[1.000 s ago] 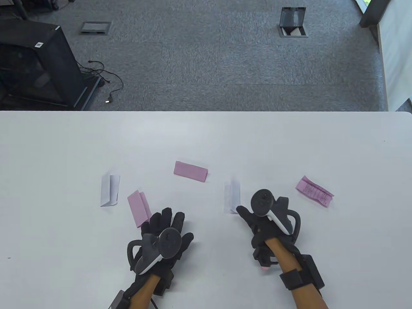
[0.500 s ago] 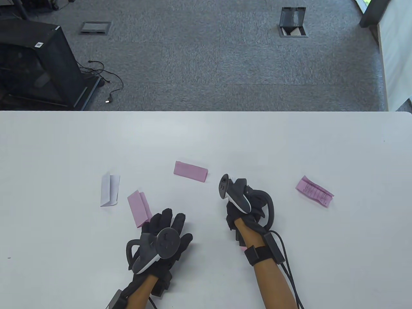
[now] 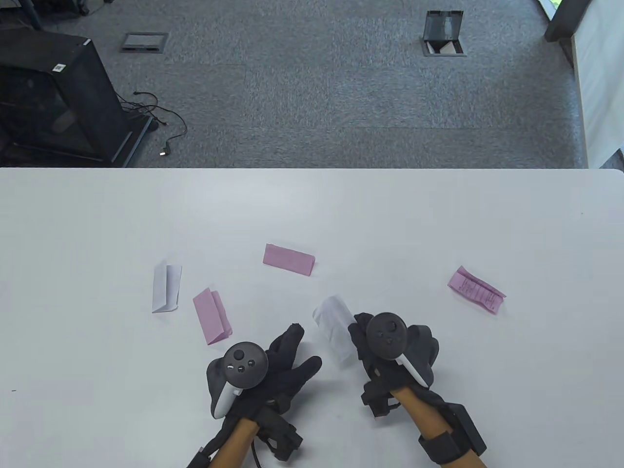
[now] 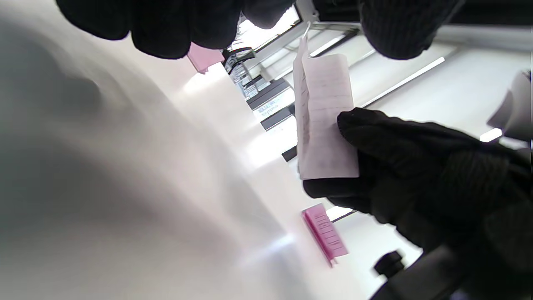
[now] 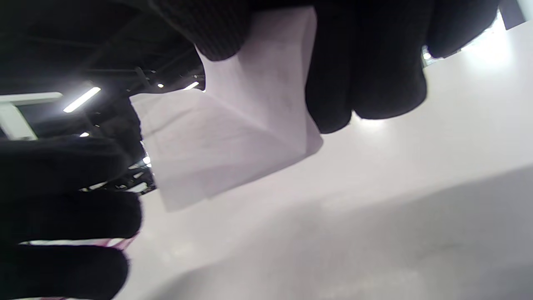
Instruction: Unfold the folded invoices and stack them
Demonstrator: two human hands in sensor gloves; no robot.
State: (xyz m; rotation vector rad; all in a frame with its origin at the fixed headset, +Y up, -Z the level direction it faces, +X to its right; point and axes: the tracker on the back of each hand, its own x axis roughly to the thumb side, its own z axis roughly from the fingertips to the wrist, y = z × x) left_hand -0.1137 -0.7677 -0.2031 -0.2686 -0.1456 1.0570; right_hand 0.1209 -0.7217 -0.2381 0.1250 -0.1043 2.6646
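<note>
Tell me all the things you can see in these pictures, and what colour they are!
Held invoice: 1, white, folded, gripped by the right hand, lifted off the table.
Folded invoice: 1, white, on the table's left.
Folded invoices: 3, pink, on the table: beside the white one, centre, right with print showing.
Table: 1, white.
Floor boxes: 2, grey, in the carpet, one shut, one open.
Cabinet: 1, black, on the floor at left, cables beside it.
Hands: left hand and right hand, black gloves, each with a tracker.
</note>
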